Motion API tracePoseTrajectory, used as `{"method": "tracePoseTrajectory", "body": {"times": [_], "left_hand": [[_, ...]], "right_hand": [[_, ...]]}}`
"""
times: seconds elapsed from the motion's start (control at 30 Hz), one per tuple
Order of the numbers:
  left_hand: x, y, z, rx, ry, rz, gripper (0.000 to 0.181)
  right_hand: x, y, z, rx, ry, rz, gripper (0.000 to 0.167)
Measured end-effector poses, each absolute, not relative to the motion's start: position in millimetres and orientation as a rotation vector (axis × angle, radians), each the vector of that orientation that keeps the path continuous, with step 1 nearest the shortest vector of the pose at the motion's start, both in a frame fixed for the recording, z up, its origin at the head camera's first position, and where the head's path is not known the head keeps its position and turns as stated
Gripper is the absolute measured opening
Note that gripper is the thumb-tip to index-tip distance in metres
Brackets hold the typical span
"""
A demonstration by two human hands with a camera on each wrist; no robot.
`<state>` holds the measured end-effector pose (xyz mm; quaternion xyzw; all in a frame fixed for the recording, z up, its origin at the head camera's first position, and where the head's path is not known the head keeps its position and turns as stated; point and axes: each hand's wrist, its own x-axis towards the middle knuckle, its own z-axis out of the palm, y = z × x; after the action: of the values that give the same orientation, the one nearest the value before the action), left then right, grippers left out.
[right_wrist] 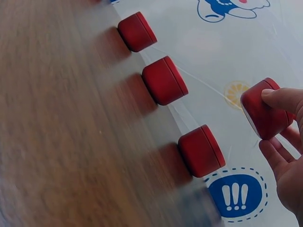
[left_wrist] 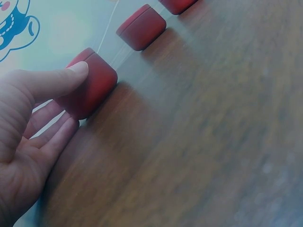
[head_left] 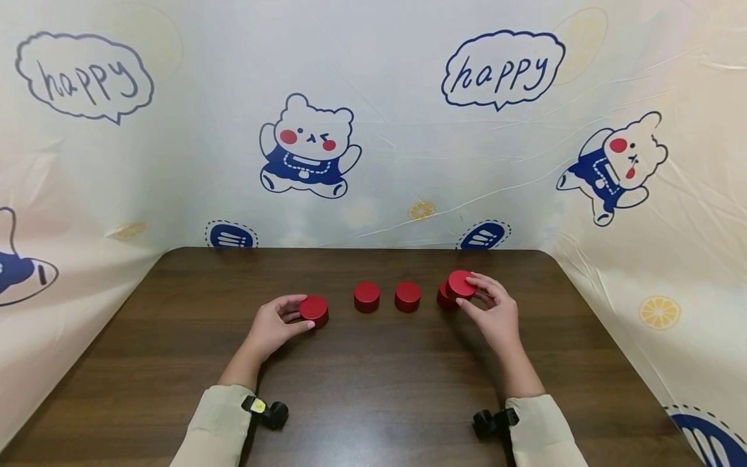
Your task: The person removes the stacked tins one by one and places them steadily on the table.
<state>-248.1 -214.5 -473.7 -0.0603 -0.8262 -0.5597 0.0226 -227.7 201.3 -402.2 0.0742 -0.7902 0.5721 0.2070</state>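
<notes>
At the left end of a row of small red lidded round tins, my left hand (head_left: 277,326) holds one tin (head_left: 314,310) between thumb and fingers. In the left wrist view that tin (left_wrist: 100,87) appears to rest on the table. My right hand (head_left: 496,314) pinches another tin (head_left: 461,283) by its sides, raised off the table. The right wrist view shows the held tin (right_wrist: 265,111) tilted, a pale underside edge showing. Behind it in the head view a tin (head_left: 445,298) stands partly hidden. Two more tins, a left one (head_left: 366,297) and a right one (head_left: 407,297), stand upright between the hands.
The brown wooden table (head_left: 362,389) has rounded far corners. A pale printed cloth (head_left: 397,155) with bears and lettering hangs behind it and along both sides. Each wrist wears a small black camera, one on the left (head_left: 274,415) and one on the right (head_left: 486,425).
</notes>
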Motion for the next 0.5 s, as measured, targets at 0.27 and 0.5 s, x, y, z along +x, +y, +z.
{"method": "tracePoseTrajectory", "body": {"times": [0.27, 0.5], "left_hand": [[-248, -215, -473, -0.186, -2.56, -1.746, 0.062], [-249, -215, -474, -0.179, -2.565, -1.74, 0.062]], "right_hand": [[-228, 208, -401, 0.164, -2.151, 1.609, 0.041], [-231, 219, -406, 0.095, -2.152, 1.573, 0.042]]}}
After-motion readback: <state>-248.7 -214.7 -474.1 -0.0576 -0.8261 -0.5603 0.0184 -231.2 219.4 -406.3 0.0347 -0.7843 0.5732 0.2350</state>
